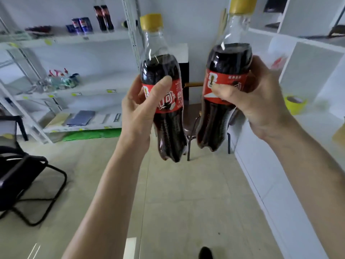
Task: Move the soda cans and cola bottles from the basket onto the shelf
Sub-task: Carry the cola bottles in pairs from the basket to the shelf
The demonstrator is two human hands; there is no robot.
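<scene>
My left hand (139, 107) grips a cola bottle (164, 128) with a yellow cap and red label, held upright in the air at the centre. My right hand (255, 94) grips a second cola bottle (226, 58) of the same kind, slightly higher and tilted a little. The white shelf (74, 39) stands at the far left; on its top board are two cola bottles (103, 17) and several blue soda cans (80, 25). The basket is not in view.
A black chair (22, 176) stands at the left on the tiled floor. White cubby units (302, 58) line the right side, with a yellow tape roll (295, 103) on one. A dark stool (192, 128) stands behind the bottles. Lower shelf boards hold spray bottles (59, 79) and flat packs.
</scene>
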